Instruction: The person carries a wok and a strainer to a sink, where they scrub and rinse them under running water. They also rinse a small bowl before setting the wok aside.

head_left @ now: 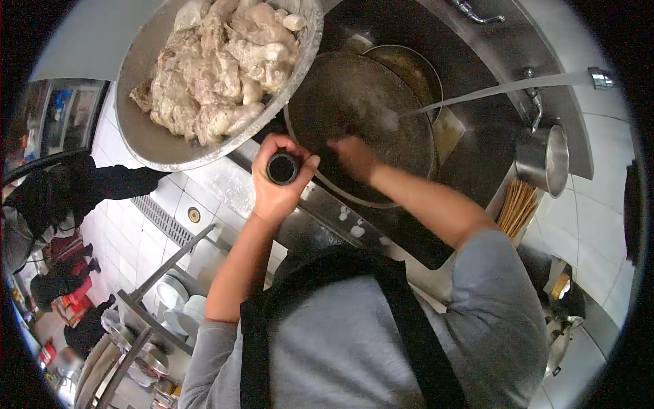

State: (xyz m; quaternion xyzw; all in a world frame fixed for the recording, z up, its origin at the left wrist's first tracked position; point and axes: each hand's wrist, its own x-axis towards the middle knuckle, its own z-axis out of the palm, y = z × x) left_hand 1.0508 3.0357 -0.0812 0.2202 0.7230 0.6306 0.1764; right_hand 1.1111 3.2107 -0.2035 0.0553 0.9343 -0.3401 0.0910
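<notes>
My left hand is wrapped round a dark, round-mouthed cylindrical object, just below the rim of a big metal bowl. Pale, coated pieces of raw meat fill that bowl. My right hand reaches over the near left part of a wide round pan in the sink; its fingers are smeared by motion and dark against the pan. A stream of water runs from a spout at the right into the pan.
A second round pan lies partly under the wide one. At the right are a metal pot and a bundle of wooden sticks. Stacked white dishes stand on a rack at the lower left. People in dark clothes are at the far left.
</notes>
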